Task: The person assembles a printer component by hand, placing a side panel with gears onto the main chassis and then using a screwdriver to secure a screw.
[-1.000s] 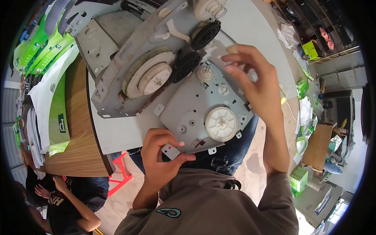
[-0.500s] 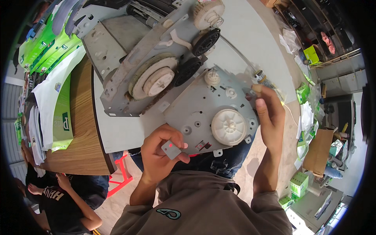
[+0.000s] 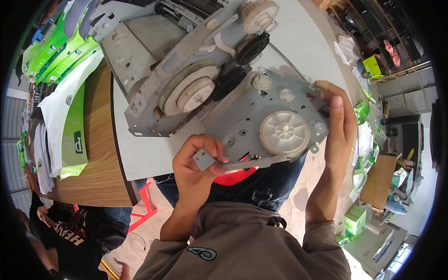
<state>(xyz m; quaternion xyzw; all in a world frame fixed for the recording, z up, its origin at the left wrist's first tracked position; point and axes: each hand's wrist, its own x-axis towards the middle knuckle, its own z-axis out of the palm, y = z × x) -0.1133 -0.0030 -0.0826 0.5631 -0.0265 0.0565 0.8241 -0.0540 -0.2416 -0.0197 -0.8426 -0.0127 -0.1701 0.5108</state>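
Both hands on plate (image 3: 249,109)! Left hand (image 3: 187,170) pinching near-left corner, grey tab (image 3: 203,160) showing between thumb and fingers. Right hand (image 3: 341,122) curled round right edge, gripping plate there. Plate tilted, out over lap (image 3: 275,183) and table (image 3: 319,49); whether it touches tabletop, can't tell. Big white wheel (image 3: 284,133) faces up, small gear (image 3: 262,83) near far corner. Rusty frame (image 3: 148,105) just beside, up-left, on table.

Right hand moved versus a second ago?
Yes, the right hand has moved rightward, away from the gear-bearing metal frame, taken as fixed; it is now at the right edge of the flat metal plate.
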